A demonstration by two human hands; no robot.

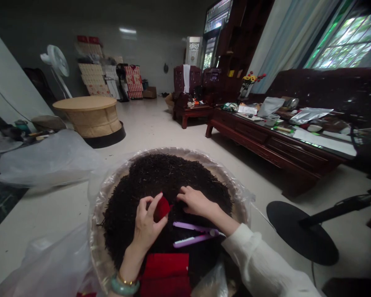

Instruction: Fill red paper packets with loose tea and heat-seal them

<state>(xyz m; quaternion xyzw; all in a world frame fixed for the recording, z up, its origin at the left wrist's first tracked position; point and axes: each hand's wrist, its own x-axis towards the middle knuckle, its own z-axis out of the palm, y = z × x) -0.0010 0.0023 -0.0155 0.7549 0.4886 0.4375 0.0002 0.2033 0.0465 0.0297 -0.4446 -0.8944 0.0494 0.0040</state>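
My left hand is closed around a small red packet, its thumb and fingers holding the sides and its mouth tilted toward my right hand. Curled fingers of my right hand pinch at the dark dried tea leaves; the fingertips are partly hidden. The leaves fill a wide round basket lined with clear plastic. On the leaves below my right hand lies a purple flat-iron sealer, its two arms spread apart. A stack of red packets lies at the near side, beside a clear plastic bag.
On the right stand a black round stand base and a long dark wooden table covered with bags and papers. Plastic sheeting lies on the left floor. Behind are a round wooden-topped basket and a white fan.
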